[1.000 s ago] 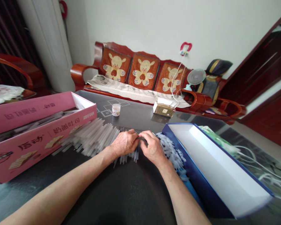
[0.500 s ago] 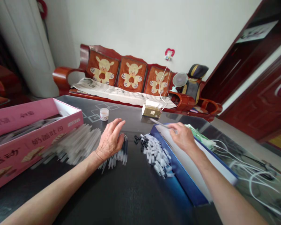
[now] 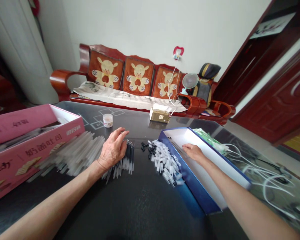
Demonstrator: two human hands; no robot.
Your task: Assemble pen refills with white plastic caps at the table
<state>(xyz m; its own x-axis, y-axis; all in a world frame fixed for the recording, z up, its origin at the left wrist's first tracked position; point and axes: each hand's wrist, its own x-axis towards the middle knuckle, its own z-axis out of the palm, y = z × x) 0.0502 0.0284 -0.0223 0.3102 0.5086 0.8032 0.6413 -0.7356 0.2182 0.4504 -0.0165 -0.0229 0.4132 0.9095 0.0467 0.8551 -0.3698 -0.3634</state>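
Note:
My left hand [image 3: 113, 146] hovers over a bundle of thin dark pen refills [image 3: 130, 156], its fingers stretched out and holding nothing. Beside it lies a heap of clear pen barrels [image 3: 83, 151]. My right hand [image 3: 194, 152] is down inside a long blue box [image 3: 200, 196] with a white lining. Its fingers are closed at a slim pen by the left wall, where thin pens [image 3: 176, 145] lie; the grip is partly hidden. Left of this box are a pile of whitish pen caps [image 3: 165, 161] and small black plugs [image 3: 146, 145].
A pink carton [image 3: 37, 150] with long thin pieces stands at left. A small round tub [image 3: 108, 120] and a tissue box [image 3: 160, 115] sit toward the far edge. Right of the blue box are a green packet [image 3: 210, 140] and white cables [image 3: 267, 181].
My right hand has lowered a pen from above the blue box down into it. My left hand stays over the refills, and the view has shifted slightly.

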